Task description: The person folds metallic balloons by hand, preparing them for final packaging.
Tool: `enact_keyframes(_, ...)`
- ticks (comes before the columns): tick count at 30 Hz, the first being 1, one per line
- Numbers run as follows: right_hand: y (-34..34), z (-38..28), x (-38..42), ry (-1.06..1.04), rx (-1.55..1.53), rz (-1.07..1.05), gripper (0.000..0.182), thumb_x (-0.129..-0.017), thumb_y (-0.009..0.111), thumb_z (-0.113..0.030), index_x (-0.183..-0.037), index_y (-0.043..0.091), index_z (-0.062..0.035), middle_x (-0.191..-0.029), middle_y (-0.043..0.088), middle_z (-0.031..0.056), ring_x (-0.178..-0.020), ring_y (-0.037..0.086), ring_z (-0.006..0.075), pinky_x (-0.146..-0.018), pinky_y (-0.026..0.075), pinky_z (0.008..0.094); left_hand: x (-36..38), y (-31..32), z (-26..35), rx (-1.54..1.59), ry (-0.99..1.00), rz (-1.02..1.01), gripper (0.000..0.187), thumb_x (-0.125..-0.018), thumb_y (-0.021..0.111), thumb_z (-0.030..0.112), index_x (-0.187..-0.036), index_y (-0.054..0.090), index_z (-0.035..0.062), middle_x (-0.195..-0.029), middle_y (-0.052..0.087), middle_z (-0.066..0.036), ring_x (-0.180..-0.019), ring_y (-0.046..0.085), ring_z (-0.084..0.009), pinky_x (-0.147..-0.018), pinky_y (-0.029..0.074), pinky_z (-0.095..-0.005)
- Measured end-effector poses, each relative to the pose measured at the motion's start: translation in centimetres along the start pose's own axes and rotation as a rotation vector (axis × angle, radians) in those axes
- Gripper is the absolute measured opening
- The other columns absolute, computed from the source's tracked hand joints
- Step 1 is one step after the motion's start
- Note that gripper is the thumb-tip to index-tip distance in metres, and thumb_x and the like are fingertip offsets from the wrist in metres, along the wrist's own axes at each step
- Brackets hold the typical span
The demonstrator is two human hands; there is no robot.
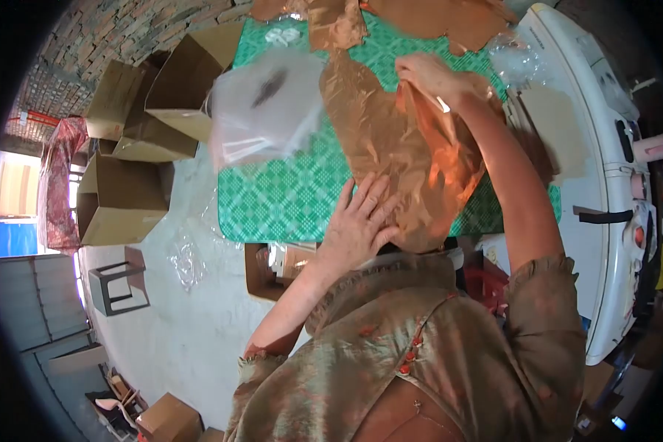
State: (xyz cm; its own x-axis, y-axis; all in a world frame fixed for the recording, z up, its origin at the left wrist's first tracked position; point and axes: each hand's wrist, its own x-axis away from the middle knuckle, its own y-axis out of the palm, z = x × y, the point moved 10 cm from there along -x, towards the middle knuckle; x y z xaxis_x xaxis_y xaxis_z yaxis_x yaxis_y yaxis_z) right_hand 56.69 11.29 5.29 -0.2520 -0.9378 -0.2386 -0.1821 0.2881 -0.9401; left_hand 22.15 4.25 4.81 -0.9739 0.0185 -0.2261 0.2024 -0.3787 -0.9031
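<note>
A crinkled copper-brown sheet (390, 162), irregular in outline, lies over the front part of the green patterned table (272, 210). My left hand (361, 217) rests on its lower left part, palm down with fingers spread. At the upper right, my right hand (427, 77) has its fingers closed on the sheet, which is drawn up there into shiny orange folds. Left of the sheet, on the same table, is a stack of clear plastic sleeves (261, 110), somewhat blurred.
More brown sheets (435, 18) lie along the table's far edge. Open cardboard boxes (125, 195) stand at the left, near a grey stool (119, 280). A white appliance (574, 191) borders the right side. Clear plastic film (188, 261) lies on the floor.
</note>
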Motion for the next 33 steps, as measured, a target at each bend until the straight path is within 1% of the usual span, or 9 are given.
enact_keyframes(3,1.3,0.4,0.1,0.129,0.018,-0.131,0.022,-0.1,0.064,-0.028,-0.106,0.064,-0.0069,-0.098,0.068,0.0157,-0.099,0.064,0.0391,-0.087,0.05,0.0468,0.6,-0.6,-0.3,0.047,-0.008,0.052,0.059,-0.101,0.067,0.039,-0.151,0.059,0.0084,-0.163,0.048,-0.017,-0.155,0.038,-0.0375,-0.128,0.027,-0.0574)
enact_keyframes(6,-0.5,-1.3,2.0,-0.127,-0.056,0.209,0.024,-0.098,0.066,-0.025,-0.105,0.07,-0.0027,-0.099,0.07,0.0216,-0.095,0.067,0.0416,-0.081,0.051,0.0518,0.8,-2.1,-0.5,0.167,-0.055,0.078,0.054,-0.097,0.073,0.025,-0.146,0.062,0.0045,-0.157,0.054,-0.019,-0.151,0.044,-0.0391,-0.126,0.032,-0.0574)
enact_keyframes(9,-0.4,-1.0,1.5,-0.028,-0.135,0.056,0.026,-0.098,0.065,-0.026,-0.104,0.069,-0.0013,-0.099,0.069,0.023,-0.095,0.066,0.0435,-0.08,0.05,0.0525,1.6,-3.0,-1.2,0.229,-0.125,0.111,0.049,-0.095,0.074,0.016,-0.141,0.065,0.0013,-0.151,0.058,-0.021,-0.149,0.047,-0.0401,-0.125,0.035,-0.0574)
enact_keyframes(10,-0.6,-1.1,1.6,-0.013,-0.115,0.078,0.025,-0.098,0.065,-0.026,-0.103,0.07,-0.0017,-0.098,0.07,0.0223,-0.095,0.066,0.0437,-0.08,0.051,0.0515,1.8,-3.3,-1.2,0.229,-0.139,0.131,0.043,-0.095,0.074,0.012,-0.136,0.068,0.0002,-0.146,0.062,-0.021,-0.147,0.05,-0.0394,-0.124,0.036,-0.0568)
enact_keyframes(13,0.2,-0.5,1.0,-0.013,-0.154,0.039,0.024,-0.096,0.066,-0.026,-0.1,0.07,-0.0029,-0.096,0.07,0.0213,-0.094,0.066,0.043,-0.079,0.051,0.0508,2.7,-2.6,-1.3,0.241,-0.179,0.109,0.04,-0.099,0.072,0.012,-0.138,0.069,0.0057,-0.149,0.063,-0.015,-0.15,0.048,-0.0365,-0.128,0.031,-0.0548)
enact_keyframes(16,0.7,-0.1,0.8,-0.015,-0.138,0.045,0.023,-0.095,0.067,-0.026,-0.098,0.071,-0.0042,-0.095,0.071,0.0205,-0.092,0.067,0.0426,-0.079,0.052,0.051,3.3,-2.2,-1.4,0.295,-0.231,0.14,0.036,-0.099,0.071,0.01,-0.134,0.071,0.0056,-0.147,0.065,-0.015,-0.149,0.05,-0.0359,-0.128,0.032,-0.0552)
enact_keyframes(25,-0.2,-1.2,0.7,-0.108,-0.117,0.087,0.021,-0.095,0.067,-0.025,-0.098,0.07,-0.0047,-0.096,0.07,0.0199,-0.095,0.066,0.0419,-0.082,0.051,0.0512,3.5,-2.4,-0.5,0.331,-0.216,0.155,0.042,-0.086,0.087,0.019,-0.124,0.075,0.0065,-0.146,0.065,-0.014,-0.148,0.05,-0.0366,-0.126,0.033,-0.0576)
enact_keyframes(28,-0.1,-1.3,0.8,-0.098,-0.046,0.109,0.021,-0.095,0.067,-0.025,-0.098,0.069,-0.005,-0.097,0.068,0.0198,-0.096,0.064,0.042,-0.083,0.05,0.0514,3.6,-2.1,-0.4,0.272,-0.148,0.166,0.04,-0.083,0.089,0.021,-0.12,0.077,0.0085,-0.146,0.065,-0.013,-0.148,0.051,-0.0363,-0.126,0.034,-0.0585)
enact_keyframes(33,0.3,-1.1,0.9,-0.067,-0.026,0.092,0.019,-0.095,0.066,-0.024,-0.098,0.069,-0.0054,-0.096,0.067,0.0199,-0.096,0.064,0.0425,-0.082,0.05,0.0516,3.8,-2.0,-0.4,0.253,-0.125,0.187,0.035,-0.082,0.086,0.015,-0.114,0.075,0.0087,-0.144,0.065,-0.014,-0.145,0.051,-0.0401,-0.121,0.038,-0.0608)
